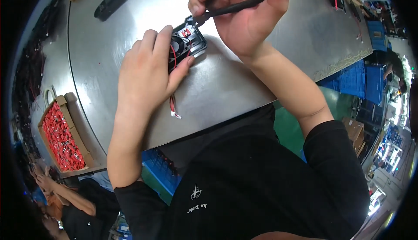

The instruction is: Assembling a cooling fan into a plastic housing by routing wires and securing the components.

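Brushed-metal worktop [244, 87] fills the head view. Left hand [146, 72] presses a small black cooling fan [188, 43] down, fingers curled around it. Right hand [237, 11] grips black pliers [235, 7] whose tip meets the fan's top corner. Cardboard box of red parts [63, 133] sits far left.

Steel worktable [244, 87], green floor [287, 131], blue crates [352, 81]
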`<state>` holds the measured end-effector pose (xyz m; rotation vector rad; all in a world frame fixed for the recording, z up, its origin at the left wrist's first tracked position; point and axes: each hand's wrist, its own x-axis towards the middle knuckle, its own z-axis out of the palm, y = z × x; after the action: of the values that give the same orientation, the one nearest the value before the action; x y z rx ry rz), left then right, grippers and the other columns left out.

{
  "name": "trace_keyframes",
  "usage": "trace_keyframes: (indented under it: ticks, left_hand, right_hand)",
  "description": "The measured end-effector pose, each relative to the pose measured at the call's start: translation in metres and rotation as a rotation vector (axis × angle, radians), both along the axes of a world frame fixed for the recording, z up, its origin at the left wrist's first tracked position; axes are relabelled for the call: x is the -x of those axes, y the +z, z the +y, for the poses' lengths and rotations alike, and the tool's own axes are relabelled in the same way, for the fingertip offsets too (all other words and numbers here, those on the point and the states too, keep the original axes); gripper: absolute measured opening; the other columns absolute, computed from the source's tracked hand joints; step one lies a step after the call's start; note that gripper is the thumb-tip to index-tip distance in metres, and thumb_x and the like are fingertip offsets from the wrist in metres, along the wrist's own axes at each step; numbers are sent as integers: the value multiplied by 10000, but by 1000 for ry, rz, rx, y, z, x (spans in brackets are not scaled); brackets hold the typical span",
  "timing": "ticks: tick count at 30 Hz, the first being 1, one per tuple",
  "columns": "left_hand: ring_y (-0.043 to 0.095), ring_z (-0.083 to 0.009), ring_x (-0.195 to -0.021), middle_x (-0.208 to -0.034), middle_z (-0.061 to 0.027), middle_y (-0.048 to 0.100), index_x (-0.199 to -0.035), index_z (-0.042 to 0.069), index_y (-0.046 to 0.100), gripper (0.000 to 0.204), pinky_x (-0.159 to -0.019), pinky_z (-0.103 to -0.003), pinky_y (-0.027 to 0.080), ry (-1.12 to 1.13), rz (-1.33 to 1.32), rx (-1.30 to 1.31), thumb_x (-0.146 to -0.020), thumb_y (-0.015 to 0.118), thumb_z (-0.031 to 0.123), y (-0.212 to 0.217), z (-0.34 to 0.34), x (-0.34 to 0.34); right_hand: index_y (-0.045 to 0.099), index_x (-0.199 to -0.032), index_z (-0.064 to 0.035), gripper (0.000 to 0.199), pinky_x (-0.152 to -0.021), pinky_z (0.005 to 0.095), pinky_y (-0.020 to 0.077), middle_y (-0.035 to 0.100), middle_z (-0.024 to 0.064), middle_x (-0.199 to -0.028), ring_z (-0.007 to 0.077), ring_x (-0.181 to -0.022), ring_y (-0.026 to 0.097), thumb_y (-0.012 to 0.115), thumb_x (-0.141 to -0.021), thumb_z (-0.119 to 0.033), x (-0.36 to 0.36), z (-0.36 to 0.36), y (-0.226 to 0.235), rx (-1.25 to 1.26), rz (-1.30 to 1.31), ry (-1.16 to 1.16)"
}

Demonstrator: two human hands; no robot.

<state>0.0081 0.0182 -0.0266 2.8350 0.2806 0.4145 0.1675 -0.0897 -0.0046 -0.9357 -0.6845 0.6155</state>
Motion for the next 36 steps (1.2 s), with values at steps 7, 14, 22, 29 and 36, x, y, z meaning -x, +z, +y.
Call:
trace_keyframes:
  ticks: [7,14,22,29,36]
  left_hand:
    - [641,-355,-889,-1044,-161,602,-1335,7,582,665,-777,-443,524,-116,-4,-12,-872,744,456,5,1,-11]
    - [648,-357,-896,-1063,-163,608,-1318,4,589,672,-776,-438,529,-92,-32,-11,-871,739,483,-1,-3,-11]
    - [641,-357,-909,-1084,-150,616,-1306,42,615,637,-803,-447,525,-152,-27,32,-846,757,460,2,8,-7]
    - [512,-362,-1342,-1392,-169,596,-1417,78,588,649,-1130,-500,373,-276,-9,-150,-804,641,286,15,21,-4]
    - [429,-286,-1470,-1532,-51,544,-1499,200,550,730,-1221,-490,257,-125,-4,-306,-782,580,66,12,27,-5]
  right_hand:
    - [510,-1232,-64,1066,-707,233,402,531,17,-846,97,-751,488,270,-799,-1009,-6,0,-7,-20,-16,75]
    - [501,-1231,-61,1082,-731,220,400,517,11,-880,79,-771,469,300,-772,-1020,1,0,-12,-9,14,91]
    - [504,-1277,-5,1335,-715,217,402,522,24,-858,94,-749,473,179,-614,-1117,6,-2,5,187,-133,120]
    - [558,-1221,2,1340,-655,219,403,560,43,-825,105,-694,490,131,-620,-1117,11,-9,16,218,-217,100]
    - [572,-1124,-46,1003,-609,257,409,595,67,-836,145,-680,538,209,-870,-946,-11,3,5,66,-105,-258]
